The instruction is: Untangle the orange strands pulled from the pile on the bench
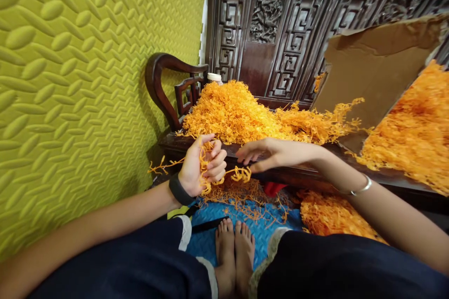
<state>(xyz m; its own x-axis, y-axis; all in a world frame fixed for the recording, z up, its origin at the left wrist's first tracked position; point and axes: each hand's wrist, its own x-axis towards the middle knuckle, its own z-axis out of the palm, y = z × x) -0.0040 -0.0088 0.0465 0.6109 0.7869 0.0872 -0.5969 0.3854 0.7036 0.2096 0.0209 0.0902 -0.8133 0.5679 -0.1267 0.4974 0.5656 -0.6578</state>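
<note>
We see the left hand [201, 166] raised in front of the knees, forearm coming up from the lower left. The wrist, with its black wristband [179, 190], is bent so the palm turns toward the right. Its grip is clenched around a bunch of orange strands [204, 153], with the fingers curled over them and the thumb up. Loose ends trail out to the left and down to a small clump under the fingers.

The right hand [266, 154] reaches in from the right, a silver bangle [361, 189] on its wrist. It lies nearly flat, fingers stretched toward the left hand and thumb tucked below them. The tips sit just beside the hanging clump, and we cannot tell whether this grip is pinching a strand or released.

Both hands hover at the front edge of the dark wooden desk [298, 175]. It carries a big pile of the same strands [235, 112] and a torn sheet of cardboard [372, 70]. Below, bare feet [233, 247] rest on a blue mat [206, 238].
</note>
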